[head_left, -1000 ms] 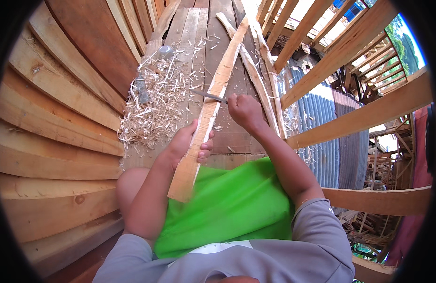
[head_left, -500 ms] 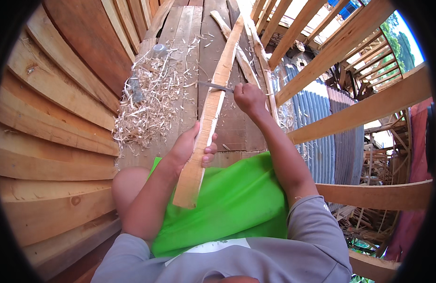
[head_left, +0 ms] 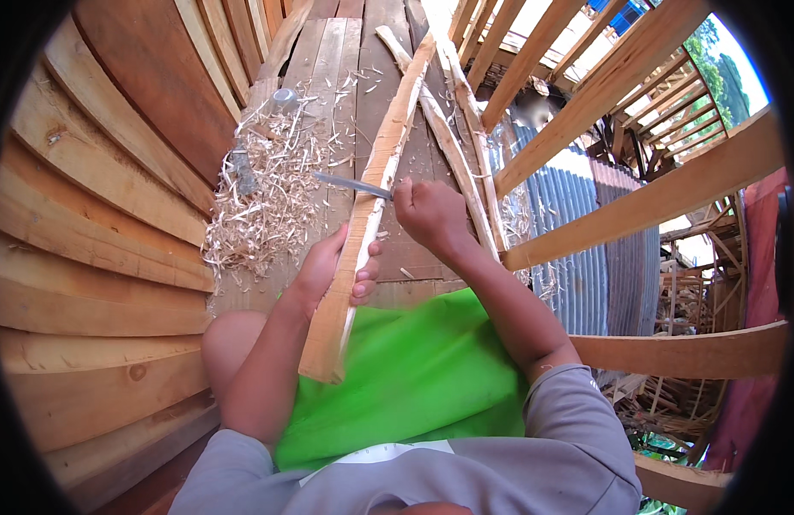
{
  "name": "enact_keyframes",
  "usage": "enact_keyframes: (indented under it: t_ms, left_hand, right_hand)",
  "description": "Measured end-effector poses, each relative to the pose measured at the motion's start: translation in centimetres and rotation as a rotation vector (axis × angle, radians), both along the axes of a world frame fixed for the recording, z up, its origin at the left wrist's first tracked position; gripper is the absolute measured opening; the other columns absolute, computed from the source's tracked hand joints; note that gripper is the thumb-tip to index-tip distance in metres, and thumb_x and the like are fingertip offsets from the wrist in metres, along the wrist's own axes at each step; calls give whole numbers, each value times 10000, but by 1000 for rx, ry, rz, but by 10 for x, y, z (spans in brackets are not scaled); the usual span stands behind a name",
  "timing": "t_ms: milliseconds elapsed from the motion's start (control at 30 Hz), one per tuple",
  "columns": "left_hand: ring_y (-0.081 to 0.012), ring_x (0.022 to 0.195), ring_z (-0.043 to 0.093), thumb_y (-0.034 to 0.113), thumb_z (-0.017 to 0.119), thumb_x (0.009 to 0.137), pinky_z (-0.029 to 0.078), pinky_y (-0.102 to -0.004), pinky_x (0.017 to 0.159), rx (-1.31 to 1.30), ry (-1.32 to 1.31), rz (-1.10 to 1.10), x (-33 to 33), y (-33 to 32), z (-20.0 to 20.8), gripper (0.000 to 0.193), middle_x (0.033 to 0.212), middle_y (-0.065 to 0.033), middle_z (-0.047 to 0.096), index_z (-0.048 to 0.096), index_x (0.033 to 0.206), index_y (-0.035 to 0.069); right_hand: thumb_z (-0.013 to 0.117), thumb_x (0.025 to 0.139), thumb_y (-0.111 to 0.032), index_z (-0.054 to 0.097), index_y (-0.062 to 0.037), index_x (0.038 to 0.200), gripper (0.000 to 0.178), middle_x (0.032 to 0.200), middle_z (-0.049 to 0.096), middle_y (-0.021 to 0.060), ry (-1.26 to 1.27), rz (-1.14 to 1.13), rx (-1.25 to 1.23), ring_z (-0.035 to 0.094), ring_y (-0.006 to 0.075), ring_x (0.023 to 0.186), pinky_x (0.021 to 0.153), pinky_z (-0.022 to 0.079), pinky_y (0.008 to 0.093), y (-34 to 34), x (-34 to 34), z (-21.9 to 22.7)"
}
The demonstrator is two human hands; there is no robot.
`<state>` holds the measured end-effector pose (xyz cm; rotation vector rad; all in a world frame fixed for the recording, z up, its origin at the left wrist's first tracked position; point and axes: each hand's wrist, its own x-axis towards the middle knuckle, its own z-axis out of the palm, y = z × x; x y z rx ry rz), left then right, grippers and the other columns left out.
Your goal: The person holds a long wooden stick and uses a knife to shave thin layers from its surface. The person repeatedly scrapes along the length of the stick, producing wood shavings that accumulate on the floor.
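Head view: I see both hands working a long, pale, rough-edged wooden strip (head_left: 363,232) over the lap.

My left hand (head_left: 333,270) has its fingers (head_left: 367,273) wrapped around the strip's lower part, which slants up from the green cloth (head_left: 414,378) across the plank floor (head_left: 328,103). My right hand (head_left: 427,215) is closed in a fist on a grey metal blade (head_left: 350,184) that lies across the strip. A heap of pale wood shavings (head_left: 260,206) sits to the left.

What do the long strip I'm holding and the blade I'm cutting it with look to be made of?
The long strip looks like raw, unfinished wood: pale, with grain lines and rough shaved edges. The blade in the right hand seems to be bare metal: thin, grey, dull sheen. The curly shavings beside it suggest soft wood.
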<state>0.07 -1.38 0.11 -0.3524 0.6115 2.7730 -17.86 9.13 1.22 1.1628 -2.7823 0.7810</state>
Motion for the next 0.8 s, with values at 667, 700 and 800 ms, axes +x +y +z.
enact_keyframes:
  t_ms: [667, 700, 800]
  left_hand:
    - [-136, 516, 431, 506, 196, 1020, 386, -259, 441, -103, -125, 51, 5, -1, 9, 476, 710, -19, 442, 473, 1031, 119]
    - [-139, 506, 428, 512, 189, 1018, 383, -259, 439, -91, -151, 55, 5, 2, 11, 486, 683, -19, 431, 477, 1021, 120]
    - [-142, 489, 420, 528, 176, 1013, 372, -258, 434, -208, -165, -9, -8, 15, 9, 499, 665, -16, 427, 471, 1024, 126]
  right_hand:
    - [361, 931, -309, 649, 17, 672, 507, 725, 640, 243, 16, 186, 242, 628, 438, 709, 680, 501, 521, -4, 4, 12]
    - [360, 932, -312, 649, 17, 665, 513, 707, 635, 242, 12, 143, 157, 628, 438, 701, 679, 500, 521, -7, -8, 5]
    - [361, 933, -318, 649, 6, 646, 520, 652, 616, 242, 57, -28, -42, 626, 433, 673, 678, 494, 521, 3, -53, -38]
